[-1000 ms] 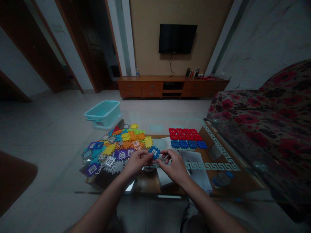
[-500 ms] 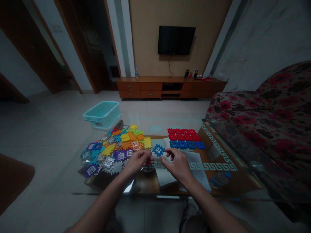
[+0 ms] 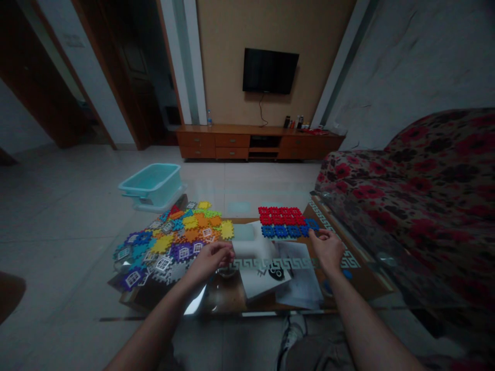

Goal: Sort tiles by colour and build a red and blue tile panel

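Note:
My right hand (image 3: 329,251) pinches a blue notched building tile (image 3: 312,224) with an open square frame. That tile overlaps the right end of a row of blue tiles (image 3: 280,231); whether it rests on them cannot be told. Behind this row lie rows of red tiles (image 3: 281,215). My left hand (image 3: 214,260) hovers over the glass table with its fingers curled together, nothing visible in them. Just left of it spreads a loose pile of mixed tiles (image 3: 191,222) in yellow, orange, purple, grey and blue, some with white window pieces.
A teal plastic tub (image 3: 150,186) stands beyond the pile, at the far left. Paper sheets (image 3: 299,278) and a white box or booklet (image 3: 255,288) show between my arms, seemingly under the glass tabletop (image 3: 216,309). A flowered sofa (image 3: 386,190) borders the right side.
My right hand has carried the blue tile rightward, from between both hands to the right end of the blue row. The left hand stays near the pile, still curled. The view has shifted slightly.

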